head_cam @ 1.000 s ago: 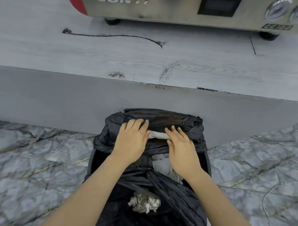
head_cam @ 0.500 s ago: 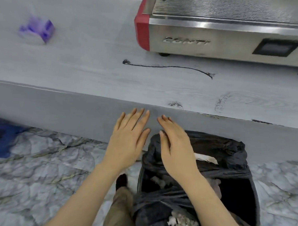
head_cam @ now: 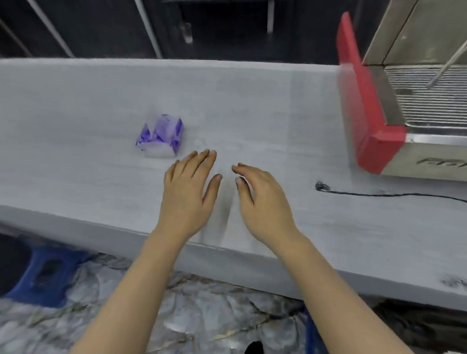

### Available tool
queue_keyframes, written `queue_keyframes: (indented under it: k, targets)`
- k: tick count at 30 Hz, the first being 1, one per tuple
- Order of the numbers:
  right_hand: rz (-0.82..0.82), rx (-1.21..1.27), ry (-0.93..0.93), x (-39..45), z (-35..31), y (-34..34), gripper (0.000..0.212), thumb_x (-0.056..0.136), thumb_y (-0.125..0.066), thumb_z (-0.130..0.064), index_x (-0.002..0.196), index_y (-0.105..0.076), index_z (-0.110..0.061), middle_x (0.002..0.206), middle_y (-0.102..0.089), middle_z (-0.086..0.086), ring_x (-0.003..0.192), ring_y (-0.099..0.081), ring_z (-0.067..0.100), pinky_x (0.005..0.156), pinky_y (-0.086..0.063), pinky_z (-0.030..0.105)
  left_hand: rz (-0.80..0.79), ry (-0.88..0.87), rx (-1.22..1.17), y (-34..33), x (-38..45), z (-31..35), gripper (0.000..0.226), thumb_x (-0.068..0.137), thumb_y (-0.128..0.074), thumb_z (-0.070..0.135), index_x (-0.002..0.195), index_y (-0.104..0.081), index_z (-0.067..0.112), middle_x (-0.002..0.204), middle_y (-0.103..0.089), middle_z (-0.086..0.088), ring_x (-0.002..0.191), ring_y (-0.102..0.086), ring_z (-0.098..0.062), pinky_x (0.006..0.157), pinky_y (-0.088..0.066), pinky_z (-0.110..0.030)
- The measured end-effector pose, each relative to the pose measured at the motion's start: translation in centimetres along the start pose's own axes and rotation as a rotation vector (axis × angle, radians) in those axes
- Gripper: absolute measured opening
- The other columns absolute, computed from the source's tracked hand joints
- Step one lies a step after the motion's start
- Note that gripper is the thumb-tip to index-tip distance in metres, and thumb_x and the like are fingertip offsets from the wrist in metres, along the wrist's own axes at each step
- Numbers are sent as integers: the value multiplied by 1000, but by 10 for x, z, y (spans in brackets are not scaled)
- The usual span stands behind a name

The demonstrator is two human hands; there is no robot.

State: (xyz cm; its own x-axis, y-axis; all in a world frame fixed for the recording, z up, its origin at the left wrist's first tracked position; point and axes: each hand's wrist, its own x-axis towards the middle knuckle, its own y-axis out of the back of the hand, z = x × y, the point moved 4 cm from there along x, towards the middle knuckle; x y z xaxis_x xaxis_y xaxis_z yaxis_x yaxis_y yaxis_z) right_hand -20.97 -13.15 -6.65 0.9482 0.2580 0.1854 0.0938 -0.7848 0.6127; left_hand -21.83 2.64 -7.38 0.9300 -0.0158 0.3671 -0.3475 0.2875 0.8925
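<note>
My left hand [head_cam: 189, 191] and my right hand [head_cam: 263, 202] hover side by side over the grey wood-grain counter [head_cam: 93, 176], palms down, fingers straight and empty. A purple and white tissue pack [head_cam: 160, 136] lies on the counter just beyond and left of my left hand, apart from it. The black bin bag [head_cam: 421, 327] shows only at the lower right, below the counter edge.
A red and steel espresso machine [head_cam: 374, 124] stands on the counter at the right, its steam wand [head_cam: 451, 58] over the drip grate. A dark mark [head_cam: 386, 194] runs along the counter near it. Below lie marbled floor [head_cam: 194, 322] and a blue object [head_cam: 49, 273].
Both hands let go of the bin bag, rose and moved left over the counter. The view swung up and left, so the bin dropped to the lower right and the tissue pack came near.
</note>
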Motion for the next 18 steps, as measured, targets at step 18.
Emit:
queue_keyframes:
  k: [18]
  targets:
    - [18, -26, -97, 157, -19, -73, 25, 94, -49, -40, 93, -68, -22, 97, -69, -7, 95, -61, 16, 77, -53, 37, -90, 472, -372, -44, 103, -124, 100, 63, -60, 84, 136, -41, 18, 127, -61, -1, 117, -59, -24, 84, -57, -47]
